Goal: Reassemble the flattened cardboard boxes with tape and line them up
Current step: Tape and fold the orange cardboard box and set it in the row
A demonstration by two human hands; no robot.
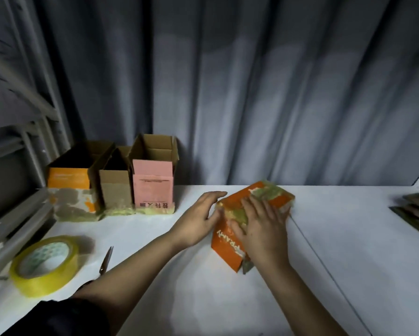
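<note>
Head view: my right hand (262, 229) lies flat, fingers straight, pressing the taped top of the orange box (230, 248). My left hand (201, 217) rests open against its left side. Far left of my fingers, three open boxes (114, 183) stand in a row; their insides look dark.

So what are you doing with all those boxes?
A person is pressing tape down on an orange box on the white table. The right hand lies flat on top and the left hand steadies its side. Three finished boxes stand in a row at the back left. The tape roll and scissors lie nearby.
</note>
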